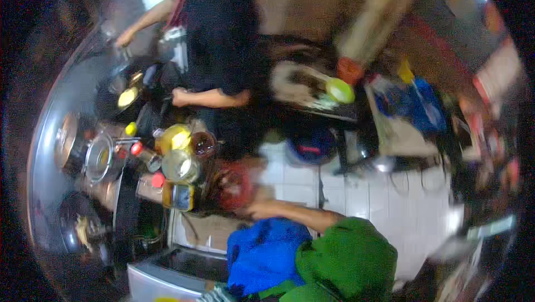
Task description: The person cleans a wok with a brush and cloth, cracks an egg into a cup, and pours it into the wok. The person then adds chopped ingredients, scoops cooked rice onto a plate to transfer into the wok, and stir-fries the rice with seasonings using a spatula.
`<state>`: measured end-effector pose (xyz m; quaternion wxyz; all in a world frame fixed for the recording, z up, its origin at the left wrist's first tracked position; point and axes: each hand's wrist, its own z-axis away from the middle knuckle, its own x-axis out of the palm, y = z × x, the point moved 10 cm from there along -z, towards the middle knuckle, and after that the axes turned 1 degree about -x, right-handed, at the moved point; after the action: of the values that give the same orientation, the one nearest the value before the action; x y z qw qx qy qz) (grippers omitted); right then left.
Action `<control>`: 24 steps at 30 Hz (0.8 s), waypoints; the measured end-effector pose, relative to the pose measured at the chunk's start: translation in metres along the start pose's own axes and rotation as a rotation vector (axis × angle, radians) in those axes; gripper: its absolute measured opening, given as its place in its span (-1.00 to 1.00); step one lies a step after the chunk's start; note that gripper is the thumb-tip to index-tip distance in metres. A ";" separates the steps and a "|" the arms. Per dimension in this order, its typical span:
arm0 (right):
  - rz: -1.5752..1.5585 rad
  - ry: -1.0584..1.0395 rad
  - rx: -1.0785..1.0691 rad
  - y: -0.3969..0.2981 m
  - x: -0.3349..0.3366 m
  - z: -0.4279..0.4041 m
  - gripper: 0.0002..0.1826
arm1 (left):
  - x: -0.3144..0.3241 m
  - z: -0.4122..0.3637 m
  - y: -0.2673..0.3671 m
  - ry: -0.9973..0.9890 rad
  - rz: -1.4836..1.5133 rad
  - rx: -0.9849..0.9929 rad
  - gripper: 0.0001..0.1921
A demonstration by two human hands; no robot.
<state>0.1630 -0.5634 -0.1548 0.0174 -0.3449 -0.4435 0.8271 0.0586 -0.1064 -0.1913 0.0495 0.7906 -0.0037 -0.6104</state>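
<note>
My right arm, in a green sleeve, reaches left across the lower middle of the view. Its hand, my right hand, is at the near edge of a red plastic container and appears to grip its rim. Motion blur hides the fingers and what the container holds. A blue cloth or garment lies below the forearm. My left hand is out of view. Left of the red container stand a clear jar, a yellow container, a bowl of dark liquid and a yellow-edged device.
A person in a dark shirt stands at a wok with yellow food or a utensil in it. Nearby are a metal-rimmed bowl and a dark pan. A tray with a green ladle and a dark blue tub lie beyond white floor tiles.
</note>
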 end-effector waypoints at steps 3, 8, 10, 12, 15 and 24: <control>-0.078 0.180 0.077 0.063 0.014 0.023 -0.62 | 0.024 -0.070 0.041 -0.139 0.374 0.047 -0.60; -0.415 0.495 0.365 0.183 0.094 0.086 -0.62 | 0.028 -0.050 0.081 -0.393 0.861 -0.190 -0.59; 0.283 0.250 0.486 0.271 0.180 0.158 -0.68 | 0.032 -0.049 0.157 -0.578 1.112 -0.227 -0.59; -0.016 0.471 0.800 0.321 0.232 0.211 -0.54 | 0.017 -0.033 0.201 -0.718 1.278 -0.322 -0.59; -0.362 0.950 0.515 0.352 0.257 0.221 -0.57 | -0.016 -0.013 0.297 -0.967 1.513 -0.429 -0.58; -1.634 1.439 0.386 0.274 0.379 0.378 -0.62 | -0.075 -0.039 0.576 -1.241 1.266 0.010 -0.37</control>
<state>-0.2710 -0.8754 -0.4304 0.8658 -0.3400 -0.2878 0.2280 0.1084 -0.6722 -0.0615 0.3635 0.1671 -0.4691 -0.7873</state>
